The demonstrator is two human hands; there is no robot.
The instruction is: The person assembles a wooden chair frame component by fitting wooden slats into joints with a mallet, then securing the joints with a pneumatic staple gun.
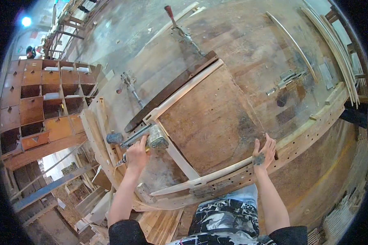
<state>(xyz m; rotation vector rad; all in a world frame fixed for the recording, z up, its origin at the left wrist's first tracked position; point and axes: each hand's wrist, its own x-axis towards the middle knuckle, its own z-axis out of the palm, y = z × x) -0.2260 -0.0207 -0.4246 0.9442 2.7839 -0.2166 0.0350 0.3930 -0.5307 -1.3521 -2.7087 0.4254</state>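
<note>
My left hand (137, 156) is closed round the handle of a nail gun (158, 138), held over the left corner of a pale wooden frame (179, 160). The frame has a straight rear rail, a cross piece and a curved front strip (223, 174). My right hand (264, 154) lies with its fingers stretched out at the right end of that strip, by the perforated curved wooden edge (300, 141) of the worktable. Its palm side is hidden. A dark curved wooden bar (171, 92) lies along the rear rail.
Toggle clamps (182, 34) (131, 87) stand behind the dark bar, and another clamp (286, 81) sits at the right. A thin curved strip (292, 43) lies at the back right, near stacked long strips (335, 45). Wooden cubbyholes (30, 110) stand at the left, above scrap timber (92, 204).
</note>
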